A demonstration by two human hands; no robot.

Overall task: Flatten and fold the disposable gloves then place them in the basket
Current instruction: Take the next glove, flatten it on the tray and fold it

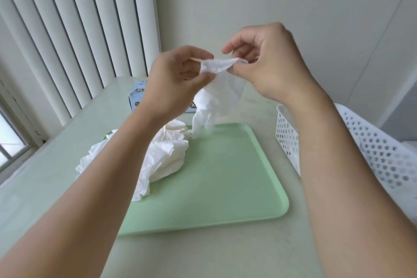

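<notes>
Left hand (176,74) and right hand (264,61) are both pinching the cuff of one glove (216,97), which is hanging above the green tray (225,187). Crumpled glove pile (162,156) is sitting on the tray's left; white basket (383,153) is standing to the right.

We've got a glove (216,97) hanging between our left hand (173,77) and right hand (266,58), over the tray (214,187). Below our left hand, a glove pile (158,160) lies on the tray. Beyond the hands sits the box (137,97); the basket (383,153) stands under our right forearm.
</notes>
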